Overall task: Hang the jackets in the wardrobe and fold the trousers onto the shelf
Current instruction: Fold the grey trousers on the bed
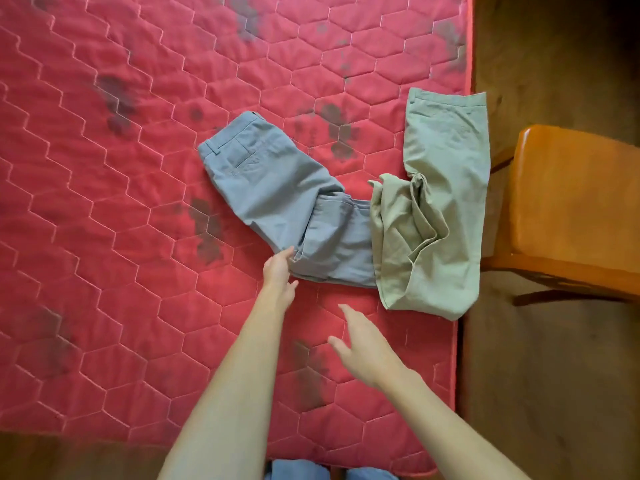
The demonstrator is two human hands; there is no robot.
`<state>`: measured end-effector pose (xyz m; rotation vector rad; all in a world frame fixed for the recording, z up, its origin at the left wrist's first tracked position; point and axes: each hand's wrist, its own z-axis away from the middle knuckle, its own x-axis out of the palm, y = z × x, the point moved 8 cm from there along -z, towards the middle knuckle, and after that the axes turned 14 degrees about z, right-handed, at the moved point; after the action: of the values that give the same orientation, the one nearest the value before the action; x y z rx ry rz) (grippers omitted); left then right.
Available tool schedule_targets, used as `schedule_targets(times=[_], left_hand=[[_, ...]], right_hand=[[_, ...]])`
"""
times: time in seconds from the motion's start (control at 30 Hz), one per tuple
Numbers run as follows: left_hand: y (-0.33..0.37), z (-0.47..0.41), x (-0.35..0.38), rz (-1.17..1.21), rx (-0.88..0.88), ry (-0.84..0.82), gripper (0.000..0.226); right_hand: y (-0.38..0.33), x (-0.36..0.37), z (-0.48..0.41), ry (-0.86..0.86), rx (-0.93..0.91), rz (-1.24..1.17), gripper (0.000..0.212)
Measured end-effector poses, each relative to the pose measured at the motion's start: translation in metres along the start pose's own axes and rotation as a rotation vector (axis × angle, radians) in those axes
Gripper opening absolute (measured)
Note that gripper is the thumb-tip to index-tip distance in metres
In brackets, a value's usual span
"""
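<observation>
Trousers on the red mattress [104, 202], mid-frame.
Left hand [278, 271] touches the grey trousers [277, 188] at the fold, fingers straight; right hand [360, 348] hovers spread, holding nothing; khaki trousers [446, 202] beside, right.

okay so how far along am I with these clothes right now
Early. Done: nothing visibly finished. In hand: your left hand touches the half-folded grey trousers; right hand hovers open. Left: khaki trousers lie rumpled on the red mattress. No jackets, wardrobe or shelf in view.
</observation>
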<state>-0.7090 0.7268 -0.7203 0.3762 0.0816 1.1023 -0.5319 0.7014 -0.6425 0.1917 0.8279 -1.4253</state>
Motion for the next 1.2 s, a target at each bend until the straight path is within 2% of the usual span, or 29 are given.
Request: schedule_targets(times=[0.07,0.23,0.33,0.43,0.5,0.57,0.67,0.77,0.8,0.87,0.93,1.0,1.03,1.13,1.2], left_hand=[[-0.004,-0.006,0.006,0.026,-0.009,-0.041,0.029],[-0.002,0.029,0.005,-0.127,0.105,-0.191,0.011],[-0.01,0.055,-0.024,-0.272,0.102,-0.192,0.021],[-0.044,0.066,-0.07,-0.444,-0.05,-0.16,0.051],[-0.071,0.067,-0.101,-0.592,-0.162,-0.164,0.054],[-0.09,0.061,-0.128,-0.643,-0.231,-0.123,0.048],[-0.085,0.031,-0.157,-0.54,-0.164,0.091,0.058],[-0.046,-0.007,-0.167,-0.458,0.076,0.305,0.095],[-0.033,-0.02,-0.165,-0.415,0.152,0.318,0.1],[-0.009,-0.046,-0.154,-0.291,0.223,0.304,0.093],[0.008,-0.067,-0.152,-0.153,0.22,0.311,0.094],[0.015,-0.077,-0.155,-0.019,0.184,0.301,0.101],[0.016,-0.076,-0.154,0.036,0.146,0.266,0.096],[0.017,-0.063,-0.14,0.145,0.057,0.112,0.048],[0.026,-0.044,-0.122,0.113,0.036,0.026,0.03]], right_hand=[[0.006,0.01,0.002,-0.018,0.049,-0.148,0.066],[0.006,0.005,0.008,0.084,0.163,-0.342,0.052],[-0.006,-0.019,0.005,0.226,0.147,-0.363,0.043],[-0.014,-0.037,-0.002,0.333,0.181,-0.334,0.035],[-0.021,-0.038,-0.009,0.325,0.174,-0.272,0.037],[-0.029,-0.028,-0.021,0.273,0.139,-0.184,0.04],[-0.034,-0.015,-0.046,0.224,0.068,-0.051,0.04],[-0.038,-0.012,-0.078,0.162,0.022,-0.011,0.036],[-0.038,-0.011,-0.093,0.146,0.014,0.016,0.036],[-0.038,-0.008,-0.125,0.143,0.017,0.101,0.05],[-0.035,-0.002,-0.155,0.108,0.06,0.093,0.064],[-0.034,0.004,-0.172,0.043,0.117,0.032,0.066],[-0.034,0.005,-0.177,0.017,0.135,0.019,0.068],[-0.046,0.004,-0.18,-0.037,0.136,-0.035,0.069],[-0.056,-0.003,-0.175,-0.037,0.147,-0.108,0.069]])
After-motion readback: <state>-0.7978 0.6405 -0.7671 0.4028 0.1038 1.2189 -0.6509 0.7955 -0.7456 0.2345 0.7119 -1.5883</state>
